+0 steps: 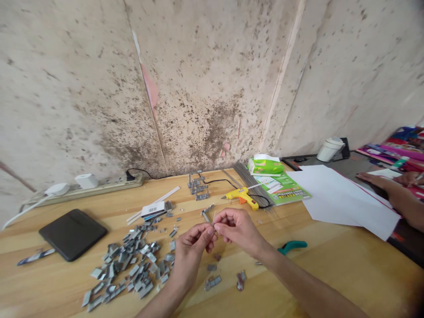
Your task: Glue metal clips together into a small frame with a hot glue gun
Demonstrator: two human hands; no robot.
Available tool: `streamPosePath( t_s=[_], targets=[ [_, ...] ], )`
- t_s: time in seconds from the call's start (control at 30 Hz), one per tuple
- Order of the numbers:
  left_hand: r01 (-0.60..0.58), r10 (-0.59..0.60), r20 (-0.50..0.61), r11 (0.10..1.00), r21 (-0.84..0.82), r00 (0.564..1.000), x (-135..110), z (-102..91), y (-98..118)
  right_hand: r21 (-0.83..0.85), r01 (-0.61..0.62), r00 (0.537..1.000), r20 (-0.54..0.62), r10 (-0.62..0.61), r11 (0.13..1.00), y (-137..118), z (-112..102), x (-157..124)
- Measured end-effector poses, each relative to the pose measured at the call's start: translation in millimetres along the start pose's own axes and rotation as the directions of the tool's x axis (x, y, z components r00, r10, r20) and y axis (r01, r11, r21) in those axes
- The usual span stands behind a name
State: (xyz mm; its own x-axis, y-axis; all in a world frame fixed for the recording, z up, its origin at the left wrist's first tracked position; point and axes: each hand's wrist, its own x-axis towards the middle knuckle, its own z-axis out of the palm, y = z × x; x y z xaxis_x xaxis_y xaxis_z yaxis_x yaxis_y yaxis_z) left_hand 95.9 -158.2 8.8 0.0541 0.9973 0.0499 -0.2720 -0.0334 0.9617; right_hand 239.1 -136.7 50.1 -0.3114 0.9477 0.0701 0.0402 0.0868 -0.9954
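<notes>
My left hand (194, 245) and my right hand (236, 227) meet above the wooden table (331, 274), fingertips pinched together on a small thin metal piece (213, 221). A bent metal clip (206, 213) lies just beyond the fingers. Left of my left hand spreads a pile of small grey metal clips (129, 269). A few loose clips (212, 282) lie under my wrists. Teal-handled pliers (292, 246) rest right of my right forearm.
A yellow glue gun (243, 197) lies by a bundle of thin wires (250, 179). A black tablet (73, 232), a power strip (99, 185), a green tissue pack (266, 166), and white paper sheets (341, 198) sit around. Another person's arm (394, 194) rests at the right edge.
</notes>
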Motion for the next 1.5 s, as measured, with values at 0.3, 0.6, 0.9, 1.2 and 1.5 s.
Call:
streamPosePath(
  t_s=[0.3, 0.6, 0.9, 1.2, 1.5],
  targets=[
    [-0.044, 0.041, 0.05, 0.997, 0.065, 0.998, -1.4, 1.0, 1.5, 0.017, -0.01, 1.0, 0.019, 0.009, 1.0, 6.2, 0.2, 0.8],
    [0.035, -0.034, -0.009, 0.998, 0.046, 0.999, -2.5, 5.1, 2.8, 0.002, 0.002, 1.0, 0.019, -0.002, 1.0, 5.2, 0.9, 0.8],
    [0.025, -0.024, -0.019, 1.0, 0.016, 1.0, -4.0, 5.4, 3.2, -0.008, -0.002, 1.0, 0.013, 0.002, 1.0, 4.3, 2.3, -0.1],
    [0.055, -0.056, -0.033, 0.997, -0.046, 0.998, -1.2, 5.5, 0.5, -0.004, -0.005, 1.0, 0.011, 0.005, 1.0, 5.2, 1.5, -0.4],
    [0.03, -0.029, 0.016, 0.999, -0.022, 0.999, -2.0, 1.3, -2.1, 0.017, -0.013, 0.998, 0.058, 0.012, 1.0, 1.0, -0.8, -2.2]
  ],
)
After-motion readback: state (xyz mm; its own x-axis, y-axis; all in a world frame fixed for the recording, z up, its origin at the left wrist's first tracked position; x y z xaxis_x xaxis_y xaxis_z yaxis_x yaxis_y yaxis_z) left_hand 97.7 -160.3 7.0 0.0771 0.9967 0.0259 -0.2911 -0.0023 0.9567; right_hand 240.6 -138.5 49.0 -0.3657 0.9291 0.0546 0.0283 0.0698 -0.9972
